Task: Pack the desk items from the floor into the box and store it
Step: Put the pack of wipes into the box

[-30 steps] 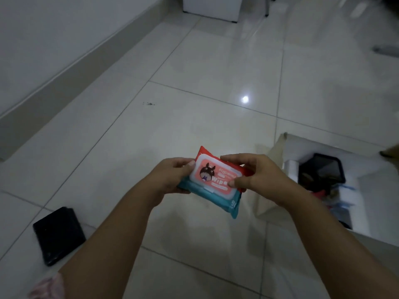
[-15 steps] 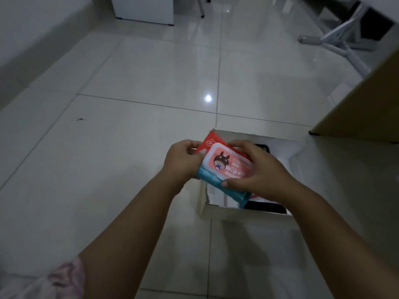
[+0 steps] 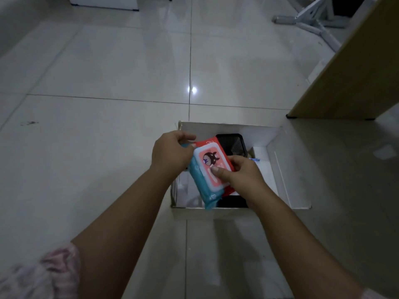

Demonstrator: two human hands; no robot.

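Observation:
Both my hands hold a red-and-teal pack of wet wipes (image 3: 208, 173) with a cartoon animal on its pink lid, tilted over the open white box (image 3: 228, 128) on the floor. My left hand (image 3: 171, 153) grips the pack's upper left end. My right hand (image 3: 239, 172) pinches its right side, thumb on the lid. Inside the box lie a black mesh tray (image 3: 234, 143) at the back and another dark item (image 3: 233, 201) near the front, partly hidden by the pack.
A wooden furniture panel (image 3: 349, 78) stands to the right of the box. White metal chair legs (image 3: 313, 16) are at the top right, a white cabinet base (image 3: 103, 2) at the top left. Glossy tiled floor (image 3: 97, 137) surrounds the box.
My view swung right from the open floor to the box. Both hands carried the wipes pack from beside the box to over its inside. The black item on the left floor left the view.

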